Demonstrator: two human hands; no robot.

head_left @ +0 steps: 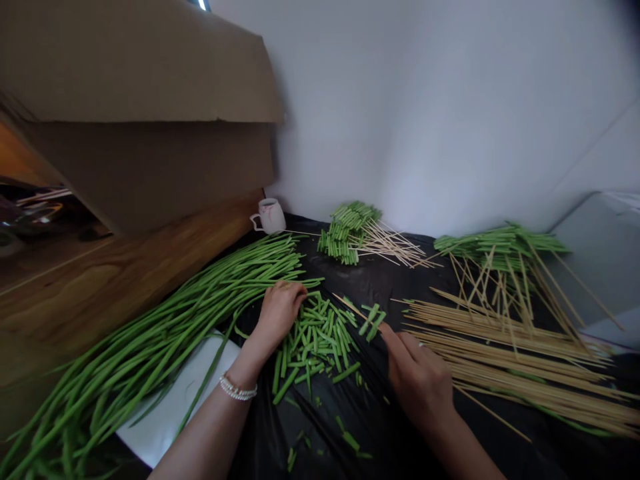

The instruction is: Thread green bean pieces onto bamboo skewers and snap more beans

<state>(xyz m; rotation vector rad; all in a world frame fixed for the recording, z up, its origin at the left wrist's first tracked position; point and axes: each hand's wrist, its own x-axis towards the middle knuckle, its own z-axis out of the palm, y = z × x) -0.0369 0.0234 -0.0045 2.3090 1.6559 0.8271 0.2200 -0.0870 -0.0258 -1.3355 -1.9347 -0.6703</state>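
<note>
Black plastic over the table (270,443), and here's the right hand (420,373), fingers closed on a thin skewer (350,306) with short green pieces (376,327) across it, just right of the cut pile (323,333). Light, stiff, probably snappable; best held along its bare shaft. The left hand (281,307) curls at the pile's edge, fingers' contents hidden, can't tell! Beyond, loaded skewers (357,227) lie near the wall (340,133).

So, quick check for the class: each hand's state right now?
Left hand: fingers curled by the cut green pieces; cannot tell whether it holds any.
Right hand: closed, holding a skewer with threaded pieces.
</note>
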